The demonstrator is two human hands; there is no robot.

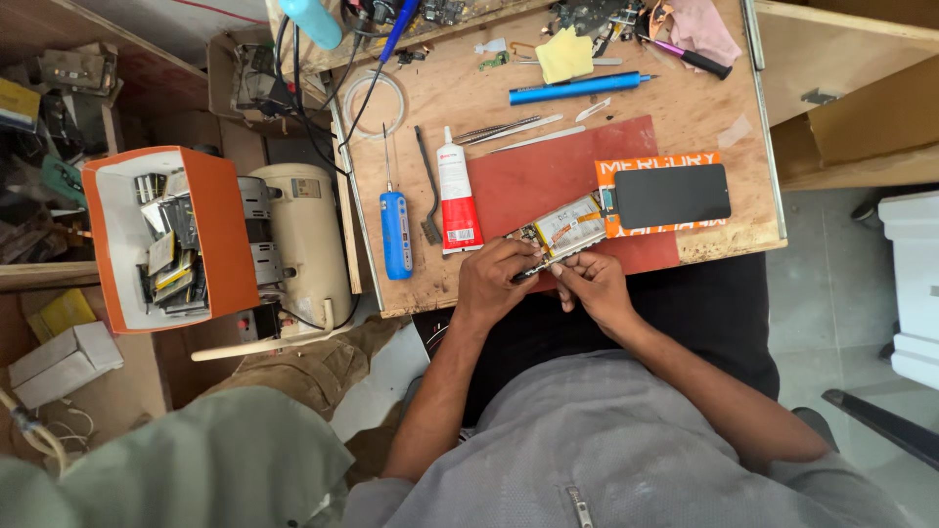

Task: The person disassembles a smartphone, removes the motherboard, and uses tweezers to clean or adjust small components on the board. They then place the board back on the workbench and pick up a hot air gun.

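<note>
With the orange box (220,230) of parts far left and the blue tool (395,235) and white tube (455,196) next, the left hand (494,284) grips the opened phone (562,233) at the surface's (685,117) near edge while the right hand (592,284) pinches its lower rim; steady support and gentle prying seem wise.

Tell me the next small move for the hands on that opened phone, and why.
Probably keep the left hand pinning the opened phone on the red mat while the right hand works at the phone's near end. Both hands already pinch that end, the phone's insides face up, and the detached black screen lies just beyond it.
</note>
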